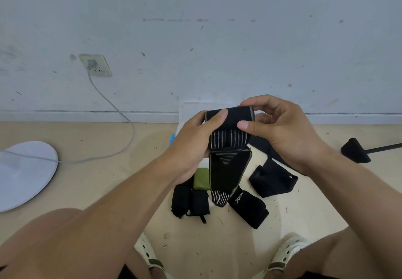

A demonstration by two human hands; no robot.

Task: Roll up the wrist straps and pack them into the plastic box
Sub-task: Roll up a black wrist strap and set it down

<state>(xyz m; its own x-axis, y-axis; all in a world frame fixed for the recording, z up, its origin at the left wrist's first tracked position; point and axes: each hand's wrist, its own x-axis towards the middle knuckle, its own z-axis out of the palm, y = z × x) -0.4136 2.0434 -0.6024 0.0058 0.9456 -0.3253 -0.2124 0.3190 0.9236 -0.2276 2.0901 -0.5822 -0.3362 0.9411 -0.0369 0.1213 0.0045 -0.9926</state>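
**Strap half rolled, held in both hands above the floor**

Wall [217,28] pale, scuffed, fills upper half of view. Floor [97,180] tan, littered with small specks. White round disc [26,170] lies at far left on floor; grey cable [121,115] runs from wall socket [95,65] down to it.

Plastic box [185,113], translucent white, sits against the wall base, mostly hidden behind the hands; contents cannot be made out.

Left hand [191,148] and right hand [282,130] close together, both clamped on one wrist strap [228,126]: black with grey edging and striped elastic. Upper part wound into a roll between thumbs and fingers; loose tail hangs down, its tip near the floor.

Below on floor: black folded strap [273,180] to the right, lettered black roll [248,209] just beside the hanging tail, two black rolls [189,200] touching each other to the left, green roll [201,178] behind them.

Black stand foot [356,150] at right edge. Pale perforated clogs [287,250] at bottom, one partly hidden by the forearm
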